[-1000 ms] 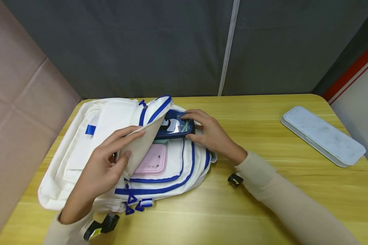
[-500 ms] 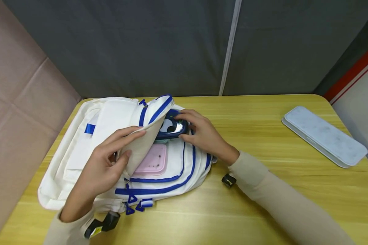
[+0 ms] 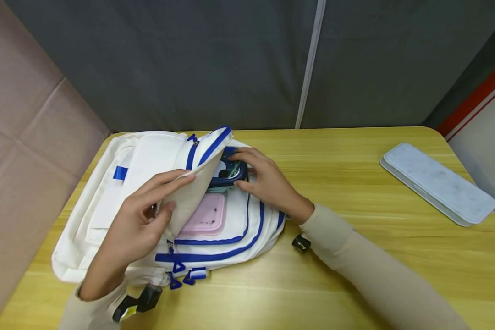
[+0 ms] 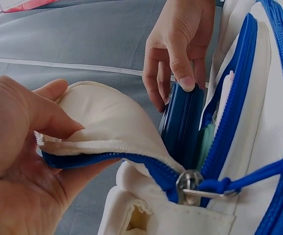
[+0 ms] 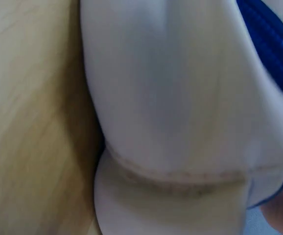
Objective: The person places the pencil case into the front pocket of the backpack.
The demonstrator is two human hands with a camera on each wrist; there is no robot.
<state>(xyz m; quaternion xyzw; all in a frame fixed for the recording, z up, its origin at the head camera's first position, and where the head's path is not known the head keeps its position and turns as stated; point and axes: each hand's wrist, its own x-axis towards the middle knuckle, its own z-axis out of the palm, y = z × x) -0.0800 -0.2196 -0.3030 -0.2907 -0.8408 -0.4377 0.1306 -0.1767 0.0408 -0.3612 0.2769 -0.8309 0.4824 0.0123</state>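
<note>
A white backpack point(image 3: 239, 217) with blue zippers lies on the table at left. My left hand point(image 3: 136, 227) pinches the edge of its front pocket flap point(image 3: 195, 195), which stands raised. With thumb and fingers, my right hand point(image 3: 270, 178) grips the right end of a dark blue hard case point(image 3: 233, 176) with a cartoon print. The case is partly inside the pocket, its left part hidden by the flap. In the left wrist view the case point(image 4: 180, 122) goes down beside a teal item point(image 4: 206, 142). A pink flat case point(image 3: 206, 215) shows below it in the head view.
A pale blue flat case point(image 3: 437, 183) lies at the table's right side. Blue zipper pulls point(image 3: 177, 266) hang at the bag's near edge. A dark grey curtain point(image 3: 189, 64) stands behind the table point(image 3: 334, 284). White bag fabric point(image 5: 171, 98) fills much of the right wrist view.
My right hand has moved left with the dark blue case, which now sits further under the flap. The left hand keeps holding the flap in the same place.
</note>
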